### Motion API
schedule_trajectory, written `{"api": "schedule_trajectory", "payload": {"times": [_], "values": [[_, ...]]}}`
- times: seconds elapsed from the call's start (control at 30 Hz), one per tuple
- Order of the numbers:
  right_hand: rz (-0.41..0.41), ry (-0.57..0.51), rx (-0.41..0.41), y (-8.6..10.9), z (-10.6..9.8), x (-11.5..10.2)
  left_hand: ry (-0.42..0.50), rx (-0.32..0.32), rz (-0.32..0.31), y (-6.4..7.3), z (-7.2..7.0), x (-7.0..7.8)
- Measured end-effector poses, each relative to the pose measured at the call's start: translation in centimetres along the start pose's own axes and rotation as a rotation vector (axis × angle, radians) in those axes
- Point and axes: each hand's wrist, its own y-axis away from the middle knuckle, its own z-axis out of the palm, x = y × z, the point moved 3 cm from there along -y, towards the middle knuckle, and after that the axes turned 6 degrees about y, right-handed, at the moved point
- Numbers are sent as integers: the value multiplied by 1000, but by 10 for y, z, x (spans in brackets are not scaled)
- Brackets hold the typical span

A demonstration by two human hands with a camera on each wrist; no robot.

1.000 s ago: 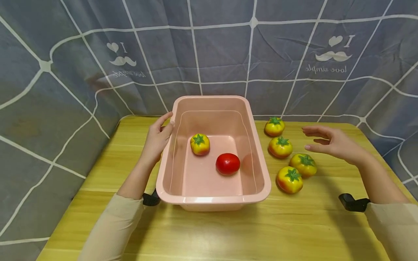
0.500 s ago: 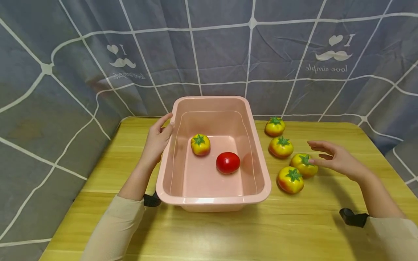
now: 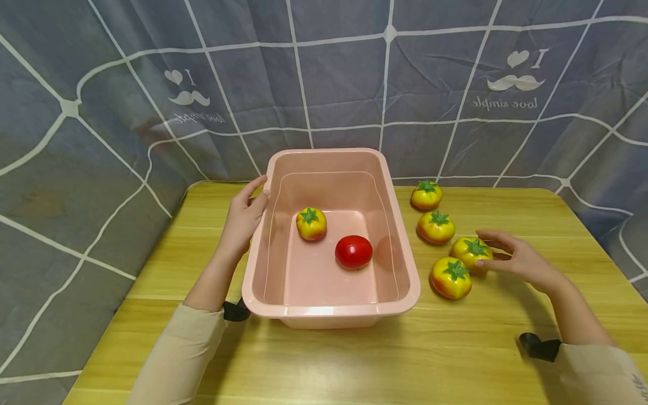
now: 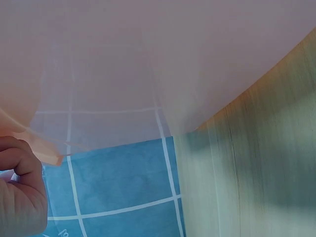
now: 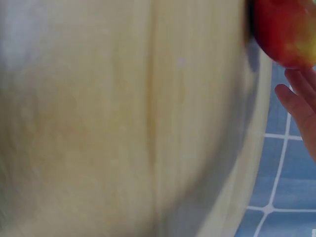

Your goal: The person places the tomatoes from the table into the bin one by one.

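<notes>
My left hand grips the left rim of a pink plastic bin; its curled fingers show at the edge of the left wrist view. Inside the bin lie a yellow toy persimmon with a green leafy top and a smooth red rounded fruit. To the right, my right hand is at another yellow toy persimmon, thumb in front and fingers behind it, not closed round it. In the right wrist view, fingertips come right up to its red underside.
Close in front of that persimmon sits another. Two more, a middle one and a far one, stand behind along the bin's right side. A grey curtain with white lines hangs behind the wooden table.
My right hand has come down and toward me, from above the table's right side to the persimmon. The left hand stays on the bin; the fruits have not moved.
</notes>
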Motion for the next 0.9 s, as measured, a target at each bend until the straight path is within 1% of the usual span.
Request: {"api": "schedule_trajectory", "payload": {"times": [0.17,0.27,0.47,0.6,0.73,0.9], "values": [[51,11,-19,2,6,2,-8,-7,1,1,-1,-1],[58,-3,-32,2,9,2,-6,-14,10,2,-2,-2],[74,3,-52,3,12,4,-11,-17,18,2,-3,-2],[84,4,-36,3,12,8,-14,-11,11,2,-3,-2],[86,-35,-17,3,11,12,-16,-12,8,3,-3,-2],[68,-73,16,4,10,14,-13,-14,6,3,-3,-2]]}}
